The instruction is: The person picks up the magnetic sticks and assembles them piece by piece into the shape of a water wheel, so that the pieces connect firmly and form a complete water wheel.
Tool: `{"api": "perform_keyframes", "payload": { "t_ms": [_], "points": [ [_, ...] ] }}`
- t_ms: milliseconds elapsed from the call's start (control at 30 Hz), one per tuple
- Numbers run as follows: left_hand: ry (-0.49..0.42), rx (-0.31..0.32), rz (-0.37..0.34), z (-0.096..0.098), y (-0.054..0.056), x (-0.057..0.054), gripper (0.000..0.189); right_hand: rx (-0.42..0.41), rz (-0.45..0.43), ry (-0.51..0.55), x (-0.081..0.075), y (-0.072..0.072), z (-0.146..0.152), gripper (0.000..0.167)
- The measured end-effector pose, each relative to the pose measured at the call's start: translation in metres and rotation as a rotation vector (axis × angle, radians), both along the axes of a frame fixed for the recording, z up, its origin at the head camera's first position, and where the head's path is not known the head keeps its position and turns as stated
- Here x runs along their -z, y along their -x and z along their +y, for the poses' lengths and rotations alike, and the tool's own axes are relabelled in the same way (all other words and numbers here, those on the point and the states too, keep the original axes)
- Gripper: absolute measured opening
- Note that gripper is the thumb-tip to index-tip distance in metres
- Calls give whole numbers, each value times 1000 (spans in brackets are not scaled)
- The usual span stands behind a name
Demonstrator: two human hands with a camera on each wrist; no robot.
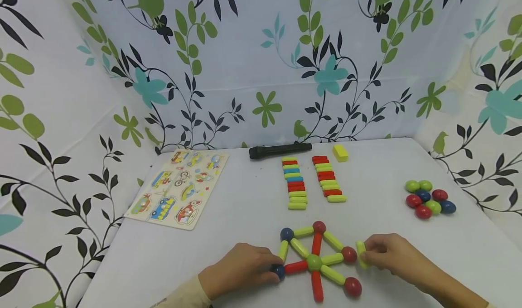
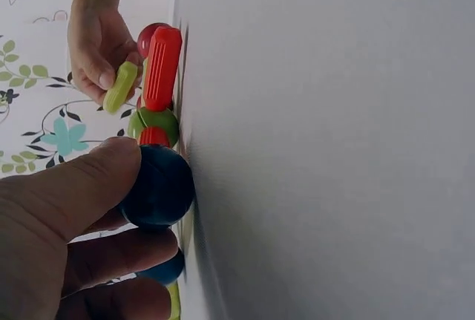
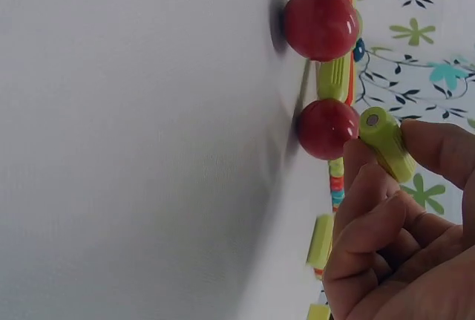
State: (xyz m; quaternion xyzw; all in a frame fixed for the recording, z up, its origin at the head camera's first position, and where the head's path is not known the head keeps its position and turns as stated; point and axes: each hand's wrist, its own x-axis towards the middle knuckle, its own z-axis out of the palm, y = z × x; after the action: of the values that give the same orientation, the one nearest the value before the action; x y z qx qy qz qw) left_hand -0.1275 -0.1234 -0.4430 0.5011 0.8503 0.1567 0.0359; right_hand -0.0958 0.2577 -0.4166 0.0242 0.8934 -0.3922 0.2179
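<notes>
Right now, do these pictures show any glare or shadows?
Right wrist view: small glints on the red balls, a dark shadow on the white table beside the upper one; left wrist view: dimmer, the nearest blue ball very dark; head view: brighter, no strong glare.

The near left blue ball [image 1: 279, 272] is partly covered by the left hand [image 1: 244, 268], whose sleeve [image 1: 185, 294] is cut off at the near edge. The held yellow-green stick [image 1: 360, 249] is partly hidden by the right hand [image 1: 386, 254]. The floral cloth [image 1: 244, 63] is cropped left and right.
</notes>
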Motion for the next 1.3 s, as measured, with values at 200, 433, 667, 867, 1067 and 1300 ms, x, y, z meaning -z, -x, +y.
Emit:
{"api": "perform_keyframes", "payload": {
  "t_ms": [200, 433, 667, 867, 1067, 1300],
  "points": [
    [-44, 58, -63, 4, 4, -9, 28, 11, -20, 48, 5, 4, 5, 34],
    [47, 3, 63, 12, 27, -7, 39, 39, -27, 58, 8, 8, 3, 37],
    [8, -15, 20, 12, 23, 2, 16, 23, -23, 47, 9, 15, 3, 38],
    [-13, -51, -54, 8, 13, -1, 19, -15, 38, 33, 6, 33, -8, 38],
    [-52, -44, -90, 8, 6, -1, 31, -81, 69, 59, 16, 39, -24, 26],
    [-57, -52, -101, 7, 5, -1, 30, -93, -10, -13, 18, 33, -29, 22]
  ]
}}
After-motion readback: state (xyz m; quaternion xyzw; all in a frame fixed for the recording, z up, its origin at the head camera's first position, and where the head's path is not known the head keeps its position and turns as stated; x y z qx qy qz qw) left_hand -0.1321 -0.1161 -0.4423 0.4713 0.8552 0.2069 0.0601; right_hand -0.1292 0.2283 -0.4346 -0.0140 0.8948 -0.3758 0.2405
